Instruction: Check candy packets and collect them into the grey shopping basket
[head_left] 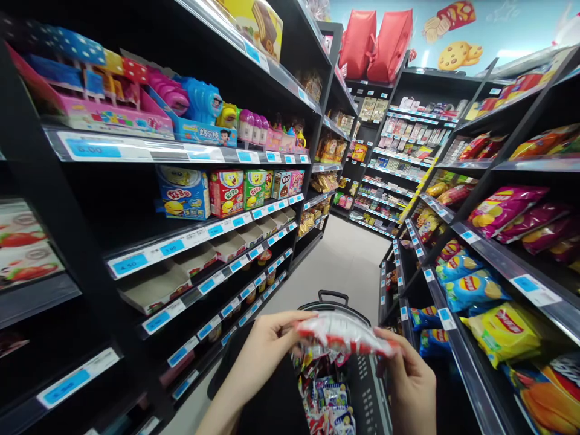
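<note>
A narrow shop aisle runs ahead over a pale tiled floor, shut in on both sides by tall black shelving with blue and white price tags along every edge. The shelves on the left carry bright boxes of sweets and toys with open cardboard trays below, while the shelves on the right slope with bags of crisps in purple, blue and yellow. At the far end more stocked shelves stand under two red bags and a light blue wall painted with biscuits, all evenly and brightly lit.
</note>
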The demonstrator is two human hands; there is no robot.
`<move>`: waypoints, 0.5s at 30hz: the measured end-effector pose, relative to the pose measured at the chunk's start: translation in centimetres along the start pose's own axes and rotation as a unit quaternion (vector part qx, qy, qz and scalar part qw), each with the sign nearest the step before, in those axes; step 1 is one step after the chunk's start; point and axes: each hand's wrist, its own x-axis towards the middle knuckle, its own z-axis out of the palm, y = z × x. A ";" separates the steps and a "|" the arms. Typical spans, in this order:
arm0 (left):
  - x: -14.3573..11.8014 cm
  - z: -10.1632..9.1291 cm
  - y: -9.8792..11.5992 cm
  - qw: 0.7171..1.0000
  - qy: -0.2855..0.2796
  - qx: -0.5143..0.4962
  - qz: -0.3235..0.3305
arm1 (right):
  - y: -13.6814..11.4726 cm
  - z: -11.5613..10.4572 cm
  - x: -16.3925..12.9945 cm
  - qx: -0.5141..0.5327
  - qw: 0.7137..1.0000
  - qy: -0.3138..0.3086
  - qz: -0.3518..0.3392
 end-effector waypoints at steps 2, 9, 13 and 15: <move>0.0 -0.3 -0.4 0.995 -0.036 -0.093 0.003 | 0.0 -0.1 -0.1 0.084 0.996 -0.035 0.006; -0.1 -0.1 -1.0 0.978 -0.070 -0.192 0.032 | 0.0 -0.1 -0.1 0.106 0.992 -0.063 0.042; -0.4 -0.7 -0.4 0.977 -0.162 -0.136 0.001 | -0.2 0.2 -0.2 0.119 0.990 -0.073 0.017; -0.6 -0.8 -0.1 0.969 -0.229 -0.082 -0.041 | -0.4 0.3 -0.3 0.104 0.990 -0.097 0.006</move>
